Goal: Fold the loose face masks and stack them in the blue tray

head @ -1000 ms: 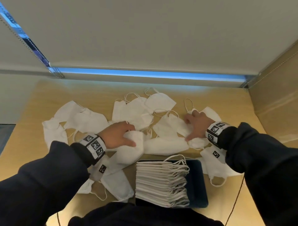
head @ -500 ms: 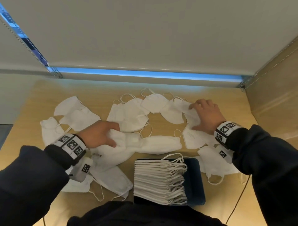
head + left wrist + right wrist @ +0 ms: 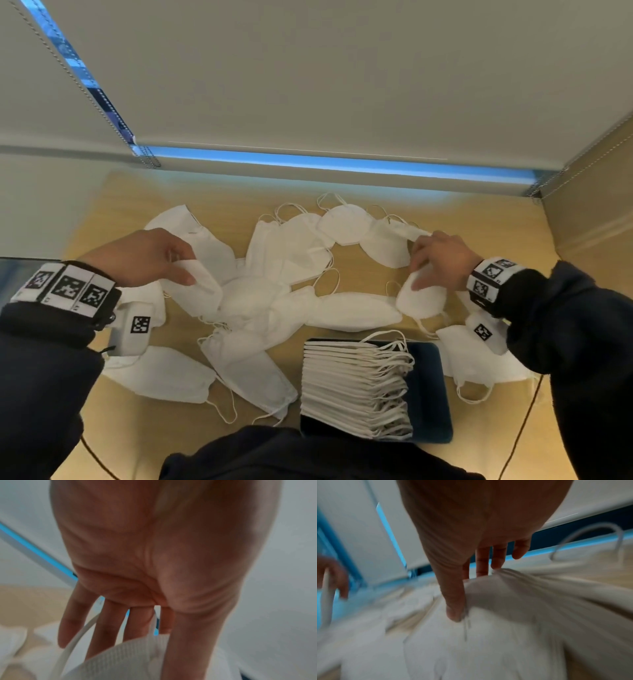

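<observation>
Several loose white face masks (image 3: pixel 291 253) lie scattered over the wooden table (image 3: pixel 363 274). My left hand (image 3: pixel 186 270) pinches the end of one mask (image 3: pixel 198 291) at the left of the middle heap; in the left wrist view the ribbed mask edge (image 3: pixel 120 661) sits between thumb and fingers (image 3: pixel 106 631). My right hand (image 3: pixel 416 274) pinches a cupped mask (image 3: pixel 423 303) at the right, the thumb (image 3: pixel 455 609) pressed onto its cloth (image 3: pixel 513 615). A stack of folded masks (image 3: pixel 356 383) fills the blue tray (image 3: pixel 431 401) close to my body.
A cardboard wall (image 3: pixel 589 222) closes off the table's right side. A lowered blind (image 3: pixel 308 85) with a blue-lit gap (image 3: pixel 342 164) stands behind the far edge. A thin cable (image 3: pixel 527 414) runs along the front right. More masks (image 3: pixel 161 377) lie at the front left.
My left hand has drawn leftward and lifted the end of its mask. The right hand has left the flat masks at the far right and now holds a cupped one.
</observation>
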`<state>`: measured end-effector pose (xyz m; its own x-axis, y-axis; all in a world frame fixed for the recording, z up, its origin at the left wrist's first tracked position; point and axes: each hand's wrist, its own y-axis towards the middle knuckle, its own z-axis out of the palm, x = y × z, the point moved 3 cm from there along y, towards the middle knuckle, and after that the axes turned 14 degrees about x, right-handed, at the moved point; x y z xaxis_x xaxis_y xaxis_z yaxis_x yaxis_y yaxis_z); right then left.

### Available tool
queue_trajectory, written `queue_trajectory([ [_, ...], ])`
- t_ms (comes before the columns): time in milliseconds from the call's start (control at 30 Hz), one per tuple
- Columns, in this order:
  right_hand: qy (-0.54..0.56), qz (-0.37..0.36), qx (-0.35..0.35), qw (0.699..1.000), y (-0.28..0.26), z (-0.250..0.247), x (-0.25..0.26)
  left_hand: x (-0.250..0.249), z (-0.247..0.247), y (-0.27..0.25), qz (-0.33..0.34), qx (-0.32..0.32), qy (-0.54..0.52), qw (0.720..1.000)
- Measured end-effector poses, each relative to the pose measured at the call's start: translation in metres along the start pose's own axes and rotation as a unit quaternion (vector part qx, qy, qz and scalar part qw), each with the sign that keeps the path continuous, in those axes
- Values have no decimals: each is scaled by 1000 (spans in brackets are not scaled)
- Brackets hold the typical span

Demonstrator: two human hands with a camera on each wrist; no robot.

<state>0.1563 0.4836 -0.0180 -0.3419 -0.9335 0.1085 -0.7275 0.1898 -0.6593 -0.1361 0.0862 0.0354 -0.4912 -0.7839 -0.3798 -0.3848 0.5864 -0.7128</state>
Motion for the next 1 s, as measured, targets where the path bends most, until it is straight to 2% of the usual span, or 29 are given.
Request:
queue_trajectory([
  [67, 149, -16, -64, 987, -9, -20, -1, 6, -9, -12, -18, -53, 1, 998],
  [133, 297, -30, -122, 947, -20, -39, 4, 0, -18, -24, -10, -108, 5, 994],
  [233, 491, -29, -123, 862, -27, -51, 19, -32, -26, -41, 71, -189, -77, 976],
  [300, 600, -43, -92, 793, -29, -51, 36, -63, -23, -46, 141, -204, -164, 955],
  [367, 645, -57, -81, 757, -30, -51, 53, -93, -17, -46, 199, -204, -237, 929],
  [500, 683, -96, -99, 717, -37, -50, 85, -137, 2, -30, 249, -183, -320, 895],
  [633, 733, -116, -88, 665, -45, -42, 108, -161, 25, -6, 253, -165, -325, 896],
  [700, 759, -122, -89, 633, -50, -38, 118, -170, 36, 3, 241, -183, -292, 907],
  [733, 763, -127, -92, 628, -52, -36, 123, -173, 40, 6, 230, -199, -268, 914],
  [767, 754, -134, -98, 636, -53, -34, 126, -177, 44, 7, 221, -210, -252, 919],
  [867, 706, -150, -119, 682, -56, -28, 131, -179, 51, 6, 209, -209, -265, 918],
  [1000, 686, -121, -135, 705, -58, -23, 123, -157, 43, -1, 195, -139, -316, 918],
])
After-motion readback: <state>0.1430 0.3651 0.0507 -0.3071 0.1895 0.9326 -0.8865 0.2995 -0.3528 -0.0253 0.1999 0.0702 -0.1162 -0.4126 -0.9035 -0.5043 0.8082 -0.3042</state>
